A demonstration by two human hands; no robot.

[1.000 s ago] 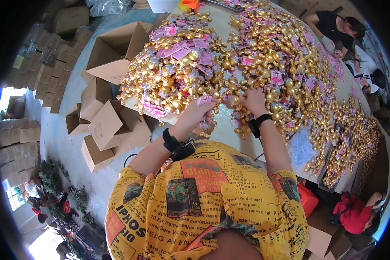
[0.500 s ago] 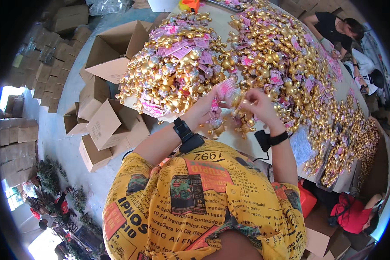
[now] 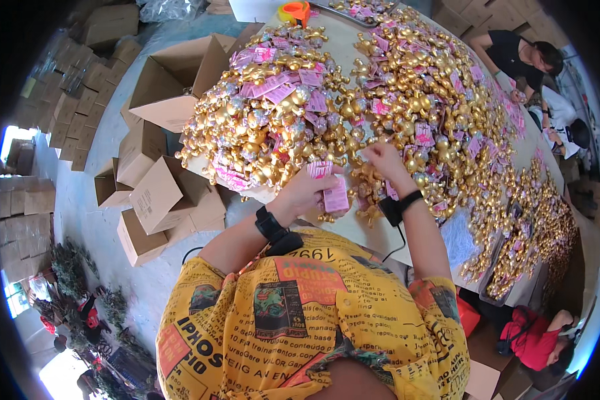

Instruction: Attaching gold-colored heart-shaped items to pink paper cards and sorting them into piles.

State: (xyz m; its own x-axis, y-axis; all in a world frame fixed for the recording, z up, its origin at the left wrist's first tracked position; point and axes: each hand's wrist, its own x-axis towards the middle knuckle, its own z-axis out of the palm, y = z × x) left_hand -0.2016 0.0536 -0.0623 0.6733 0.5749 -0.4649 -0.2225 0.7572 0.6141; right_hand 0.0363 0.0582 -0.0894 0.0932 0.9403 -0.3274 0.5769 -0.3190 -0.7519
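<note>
My left hand (image 3: 303,192) is closed around pink printed cards (image 3: 335,198), held low over the near edge of the table; whether an ornament hangs from them is hard to make out. My right hand (image 3: 384,161) is to its right, fingers pinched together at the front of a heap of gold ornaments (image 3: 413,100); anything in the pinch is too small to see. To the left of a narrow gap is another heap of shiny gold ornaments (image 3: 247,127), with pink cards and clear glittery balls among them.
Open cardboard boxes (image 3: 155,197) stand left of the table. An orange tape dispenser (image 3: 295,11) is at the far end. White stringy material (image 3: 461,237) lies at the right, near a tray (image 3: 497,283) of ornaments. Co-workers (image 3: 523,57) are along the right side.
My hands have moved apart. The left has come down and nearer with the pink cards turned face up; the right has drawn away from the ornament between them, toward the heap.
</note>
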